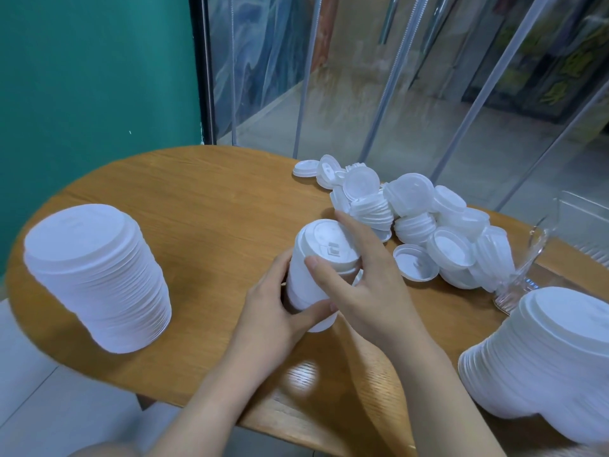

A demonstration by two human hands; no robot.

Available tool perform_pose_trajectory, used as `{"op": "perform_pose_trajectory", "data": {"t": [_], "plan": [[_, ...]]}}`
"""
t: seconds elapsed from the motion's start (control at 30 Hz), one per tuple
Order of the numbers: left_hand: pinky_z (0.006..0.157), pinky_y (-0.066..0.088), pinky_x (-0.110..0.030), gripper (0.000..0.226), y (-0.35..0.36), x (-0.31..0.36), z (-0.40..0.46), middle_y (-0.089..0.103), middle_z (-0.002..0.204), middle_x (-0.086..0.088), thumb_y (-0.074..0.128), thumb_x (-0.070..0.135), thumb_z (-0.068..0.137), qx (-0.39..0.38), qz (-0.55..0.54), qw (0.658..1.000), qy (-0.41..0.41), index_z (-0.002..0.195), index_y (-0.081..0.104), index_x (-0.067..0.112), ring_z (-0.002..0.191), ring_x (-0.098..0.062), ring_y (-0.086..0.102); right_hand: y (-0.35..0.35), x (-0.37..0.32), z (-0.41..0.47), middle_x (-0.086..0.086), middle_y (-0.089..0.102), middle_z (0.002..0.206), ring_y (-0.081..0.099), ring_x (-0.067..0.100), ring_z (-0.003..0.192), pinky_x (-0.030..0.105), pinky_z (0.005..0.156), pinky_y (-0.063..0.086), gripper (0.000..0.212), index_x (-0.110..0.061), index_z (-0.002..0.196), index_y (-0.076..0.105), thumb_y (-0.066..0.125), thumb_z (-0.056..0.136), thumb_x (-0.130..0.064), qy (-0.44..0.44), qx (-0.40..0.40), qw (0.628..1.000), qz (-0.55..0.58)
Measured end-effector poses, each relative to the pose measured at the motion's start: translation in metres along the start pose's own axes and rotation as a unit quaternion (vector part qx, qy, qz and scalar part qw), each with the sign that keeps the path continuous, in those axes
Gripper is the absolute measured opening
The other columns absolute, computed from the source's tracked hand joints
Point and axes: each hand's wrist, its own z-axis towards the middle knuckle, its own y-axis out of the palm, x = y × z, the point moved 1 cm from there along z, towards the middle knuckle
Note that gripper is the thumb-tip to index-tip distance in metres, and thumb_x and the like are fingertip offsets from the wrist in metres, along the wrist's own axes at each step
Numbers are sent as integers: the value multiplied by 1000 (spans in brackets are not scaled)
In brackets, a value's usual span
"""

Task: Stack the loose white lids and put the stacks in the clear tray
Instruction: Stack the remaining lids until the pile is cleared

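Near the middle of the bench (204, 192), both hands work one short stack (314, 275) of white lids, tilted so its top faces up and away. The left hand (280, 311) wraps the lower part, thumb across the near side; the right hand (365, 282) curls over the top lid, thumb on its near rim and fingers reaching behind. The step looks like seating a lid onto the stack. To do it well, the left hand should hold the column firm and straight while the right presses evenly round the rim, not at one edge, so the lid nests flat instead of cocking. Thin plastic like this probably flexes and slips, so light, centred pressure suits it. Loose lids (415, 222) lie heaped just to the far right, within easy reach, some already nested in small clumps worth joining whole. A tall stack (99, 278) stands at the left and another (547, 357) at the near right edge. Part of the clear tray (524, 275) shows at the right, between the heap and that stack; its inside is hard to make out.
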Motion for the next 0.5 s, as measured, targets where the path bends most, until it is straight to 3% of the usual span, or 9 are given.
{"op": "perform_pose_trajectory", "data": {"t": [0.07,0.17,0.23,0.3,0.37,0.43,0.5], "plan": [[93,54,-24,70,0,0,0,72,120,20,92,29,75,-4,-5,1000,-1,134,57,41,113,-3,67,1,1,2,-24,47,151,40,-3,142,34,119,38,85,-35,155,40,72,80,-59,-5,-2,1000,-8],[86,51,-14,70,-2,2,-1,71,118,24,92,35,72,2,1,1000,3,132,57,41,110,0,67,-7,3,1,-31,47,147,42,-14,134,11,107,39,96,-44,159,28,76,78,-61,15,-44,998,37],[84,50,-12,69,-4,3,-2,71,117,25,92,36,71,3,13,1000,5,131,58,42,109,2,66,-19,9,2,-28,52,142,49,-16,127,3,95,40,83,-43,157,32,63,83,-65,17,-23,995,92],[84,49,-12,69,-5,3,-2,70,117,24,92,36,70,1,19,1000,4,130,58,41,109,2,66,-36,20,5,-19,59,137,54,-12,123,6,96,42,63,-34,151,44,51,92,-56,14,43,992,117],[84,50,-14,69,-6,3,-2,71,116,24,93,37,69,0,27,1000,-1,129,59,39,107,2,66,-50,37,5,-18,64,128,56,-10,119,16,101,45,44,-28,138,58,54,95,-40,8,74,995,65],[82,51,-14,66,-9,3,-3,71,114,22,93,37,69,-1,30,1000,-4,127,60,37,105,1,67,-55,57,3,-18,64,124,55,-8,116,23,102,44,35,-24,129,65,63,94,-19,9,61,997,-50],[81,50,-13,66,-12,3,-4,71,112,23,92,38,68,-1,31,1000,-4,126,61,36,104,1,67,-54,75,2,-14,60,128,53,-3,119,28,106,45,39,-20,131,65,69,92,-19,15,28,991,-127]]}}
